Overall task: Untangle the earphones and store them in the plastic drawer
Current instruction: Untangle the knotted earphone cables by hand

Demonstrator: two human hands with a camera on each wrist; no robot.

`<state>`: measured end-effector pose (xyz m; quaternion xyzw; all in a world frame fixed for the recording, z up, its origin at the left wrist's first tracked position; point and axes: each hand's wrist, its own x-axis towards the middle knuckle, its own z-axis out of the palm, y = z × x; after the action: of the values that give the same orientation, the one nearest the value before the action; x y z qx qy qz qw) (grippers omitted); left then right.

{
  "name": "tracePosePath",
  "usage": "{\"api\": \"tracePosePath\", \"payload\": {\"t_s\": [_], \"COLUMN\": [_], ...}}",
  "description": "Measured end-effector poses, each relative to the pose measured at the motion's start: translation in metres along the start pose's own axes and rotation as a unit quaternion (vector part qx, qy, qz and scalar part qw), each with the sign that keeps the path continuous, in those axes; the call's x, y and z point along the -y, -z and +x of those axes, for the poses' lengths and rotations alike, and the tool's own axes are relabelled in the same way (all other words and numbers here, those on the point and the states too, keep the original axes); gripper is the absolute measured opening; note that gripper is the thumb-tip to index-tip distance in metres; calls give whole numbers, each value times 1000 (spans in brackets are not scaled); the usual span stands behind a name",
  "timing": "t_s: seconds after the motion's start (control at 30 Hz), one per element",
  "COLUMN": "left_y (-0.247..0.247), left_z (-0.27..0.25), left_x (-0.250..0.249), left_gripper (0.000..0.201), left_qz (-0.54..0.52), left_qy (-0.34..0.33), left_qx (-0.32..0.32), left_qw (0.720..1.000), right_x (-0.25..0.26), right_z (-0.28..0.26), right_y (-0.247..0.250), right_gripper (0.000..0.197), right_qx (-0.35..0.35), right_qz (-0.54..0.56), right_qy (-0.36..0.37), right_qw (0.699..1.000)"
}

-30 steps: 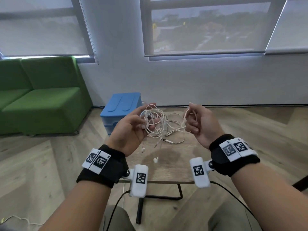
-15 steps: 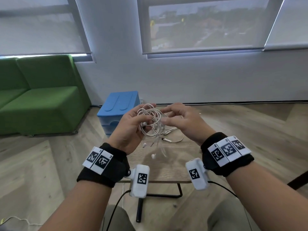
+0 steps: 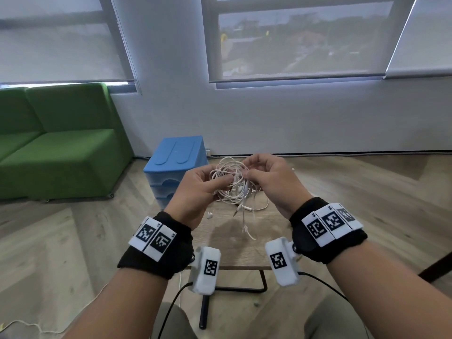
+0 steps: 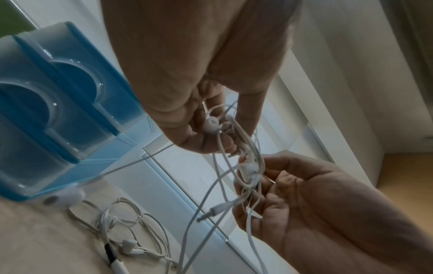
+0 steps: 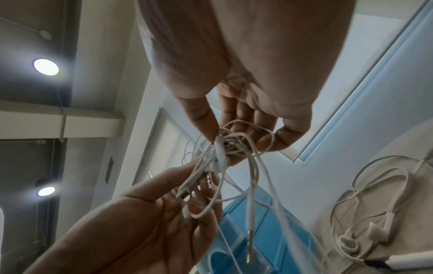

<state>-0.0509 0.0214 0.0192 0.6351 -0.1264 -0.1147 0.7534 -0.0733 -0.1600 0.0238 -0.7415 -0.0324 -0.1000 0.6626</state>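
Note:
A tangled bundle of white earphones hangs in the air above the small wooden table, with plugs and earbuds dangling below it. My left hand grips the bundle from the left, fingers curled round the cords. Close against it, my right hand pinches cords on the bundle's right side between thumb and fingers. The blue plastic drawer unit stands at the table's far left, its drawers closed. A second set of white earphones lies loose on the table.
A green sofa stands on the left by the wall. Windows with blinds fill the wall ahead. Wooden floor surrounds the table. Black cables run from the wrist cameras down toward my lap.
My right hand, which held a cord stretched away to the right, has come back to the bundle. Both hands now meet on the tangle.

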Motion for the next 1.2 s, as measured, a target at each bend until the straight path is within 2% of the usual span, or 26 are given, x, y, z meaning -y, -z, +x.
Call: {"api": "tracePosePath", "payload": {"t_s": [0.1, 0.2, 0.3, 0.4, 0.53, 0.67, 0.77, 0.93, 1.07, 1.2], "left_y": [-1, -2, -4, -4, -3, -4, -3, -3, -8, -7], "left_z": [0, -1, -2, -3, -4, -5, -5, -7, -7, -3], "left_x": [0, -1, -4, -8, -12, -12, -13, -11, -11, -11], "left_gripper": [23, 22, 31, 36, 42, 42, 41, 45, 32, 16], "left_qz": [6, 12, 14, 13, 11, 0, -13, -2, 7, 9], "left_qy": [2, 0, -5, -1, 7, -4, 0, 1, 4, -15], "left_qx": [-12, -15, -14, -18, -4, 1, 3, 22, 42, 17], "left_qw": [1000, 1000, 1000, 1000, 1000, 1000, 1000, 1000, 999, 1000], "right_x": [1, 9, 14, 13, 14, 12, 9, 5, 7, 10], "right_z": [-2, -7, -9, -11, -11, -10, -9, -5, -3, -1], "right_y": [1, 3, 1, 1, 3, 3, 4, 7, 8, 11], "right_gripper": [28, 19, 11, 10, 6, 12, 14, 15, 28, 28], "right_qx": [-24, -36, -6, 5, -16, 14, 4, 3, 7, 40], "right_qz": [-71, -126, -185, -188, -228, -280, -238, -63, -2, 41], "right_qy": [41, 105, 154, 164, 159, 131, 107, 73, 50, 13], "right_qw": [996, 986, 971, 968, 961, 951, 965, 995, 999, 998]}}
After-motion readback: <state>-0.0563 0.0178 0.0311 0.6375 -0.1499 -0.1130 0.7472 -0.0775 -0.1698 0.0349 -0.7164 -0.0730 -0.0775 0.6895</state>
